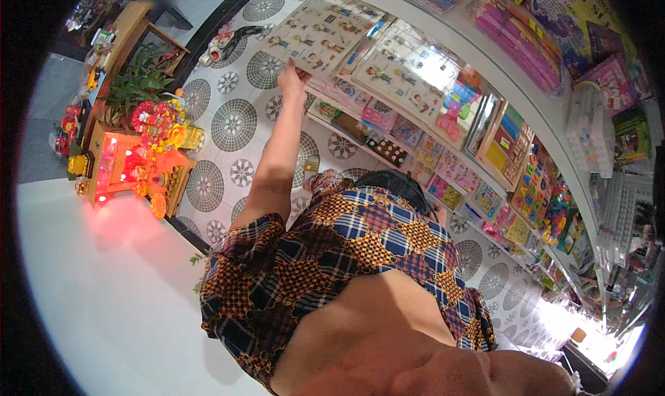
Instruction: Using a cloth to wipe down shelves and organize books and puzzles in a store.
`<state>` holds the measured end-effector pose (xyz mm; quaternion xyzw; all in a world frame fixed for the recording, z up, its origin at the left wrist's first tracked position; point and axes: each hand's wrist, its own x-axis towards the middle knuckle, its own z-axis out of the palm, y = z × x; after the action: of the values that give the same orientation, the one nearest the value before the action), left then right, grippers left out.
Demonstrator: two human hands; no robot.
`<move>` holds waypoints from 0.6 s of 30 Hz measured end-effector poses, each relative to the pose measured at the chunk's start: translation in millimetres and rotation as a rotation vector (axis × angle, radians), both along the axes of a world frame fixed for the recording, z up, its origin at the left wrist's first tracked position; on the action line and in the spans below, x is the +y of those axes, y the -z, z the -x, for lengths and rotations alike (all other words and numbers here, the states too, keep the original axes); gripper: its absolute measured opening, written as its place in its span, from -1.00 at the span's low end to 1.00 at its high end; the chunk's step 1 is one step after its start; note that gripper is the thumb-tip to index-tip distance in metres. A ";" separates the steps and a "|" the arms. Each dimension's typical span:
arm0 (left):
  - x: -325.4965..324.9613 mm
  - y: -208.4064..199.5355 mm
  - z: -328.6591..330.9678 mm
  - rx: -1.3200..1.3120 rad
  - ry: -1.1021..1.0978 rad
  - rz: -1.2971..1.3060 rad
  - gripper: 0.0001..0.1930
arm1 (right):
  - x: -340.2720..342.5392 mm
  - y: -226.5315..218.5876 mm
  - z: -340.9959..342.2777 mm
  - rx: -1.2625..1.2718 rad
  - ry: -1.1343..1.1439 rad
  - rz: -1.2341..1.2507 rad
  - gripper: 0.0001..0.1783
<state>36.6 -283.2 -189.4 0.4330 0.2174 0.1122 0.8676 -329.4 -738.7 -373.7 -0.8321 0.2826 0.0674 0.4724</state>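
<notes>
My left arm reaches out to the shelf's far left end. There my left hand [294, 81] is closed on the edge of a flat picture board [322, 32] printed with rows of small figures, its thumb on top and its fingers partly hidden beneath. Beside this board lies a similar one [395, 70], glossy with a bright glare. Only a sliver of my right hand [440, 214] shows past my patterned shirt, close to the lower shelf; its fingers are hidden.
Pink toys [454, 119] and a wooden letter tray [506, 146] sit farther right on the shelf. Colourful flat packs [457, 171] fill the lower tier. A red-lit shrine [128, 164] and a leafy plant [142, 81] stand at left, above patterned floor tiles [234, 124].
</notes>
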 end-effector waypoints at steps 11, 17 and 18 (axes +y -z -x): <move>23.0 -54.6 -66.6 -0.029 0.615 0.120 -0.83 | 32.5 -21.2 -35.0 0.117 0.035 -0.148 -0.77; -54.1 -101.4 -26.3 -0.199 0.693 0.064 -0.77 | 30.7 -9.6 -39.5 -0.054 0.032 -0.254 -0.74; -62.2 -101.5 -12.4 -0.163 0.738 0.175 -0.78 | 31.4 -15.7 -35.0 -0.073 0.039 -0.288 -0.73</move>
<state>49.0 -345.4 -87.9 0.3959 -0.0140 -0.1924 0.8978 -294.4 -707.3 -358.0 -0.7520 0.2688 0.0677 0.5981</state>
